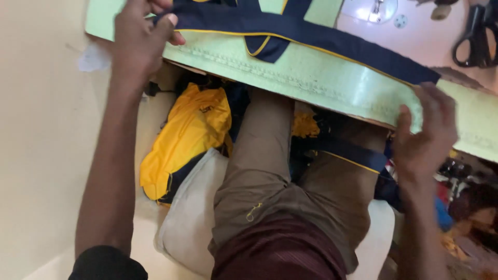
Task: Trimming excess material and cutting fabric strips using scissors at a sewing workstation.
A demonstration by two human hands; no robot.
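The desk (321,78), pale green along its near edge, runs slantwise across the top of the view, and its far side and both ends are cut off by the frame. Below the near edge sit the person's own legs in brown trousers (270,181), on a grey cushion (189,218) that is partly hidden beneath them.

Along the near edge of the desk lies the navy fabric strip (321,44) with thin yellow piping, stretching from the left corner area toward the right; its upper parts, where further navy bands cross it, run out of view at the top.

Under the desk on the left is a bundle of yellow cloth (189,135), and the rest of the heap there is dark and hard to make out.

The left hand (142,39) rests on the left end of the strip, fingers bent down and pressing the cloth; whether it pinches the cloth cannot be told. The right hand (428,135) curls over the near edge of the desk just beside the strip's right end, fingers loosely spread, touching the desk rather than clearly holding the fabric.

Black scissors (474,36) lie at the far right corner, partly cut off.
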